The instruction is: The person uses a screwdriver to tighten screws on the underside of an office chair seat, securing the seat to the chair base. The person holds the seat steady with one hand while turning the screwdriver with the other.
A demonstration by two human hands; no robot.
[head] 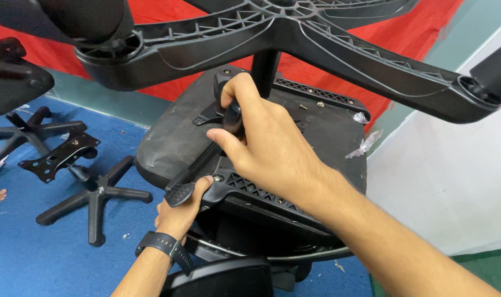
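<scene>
1. Black lever (198,165) lies under the upturned seat (168,132), its long axis running from the centre mechanism down-left.
2. Left hand (179,212) pinches its paddle end.
3. Right hand (261,137) closes around its upper part.

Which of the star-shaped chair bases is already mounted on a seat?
The large black base at top of view, standing on the column above the upturned seat both hands work on. The other bases lie loose on the blue floor.

A black star base (294,38) is showing ribbed webbing, a black seat underside (173,132) is lying over blue carpet (36,253), and red cloth (404,38) is hanging behind.
</scene>
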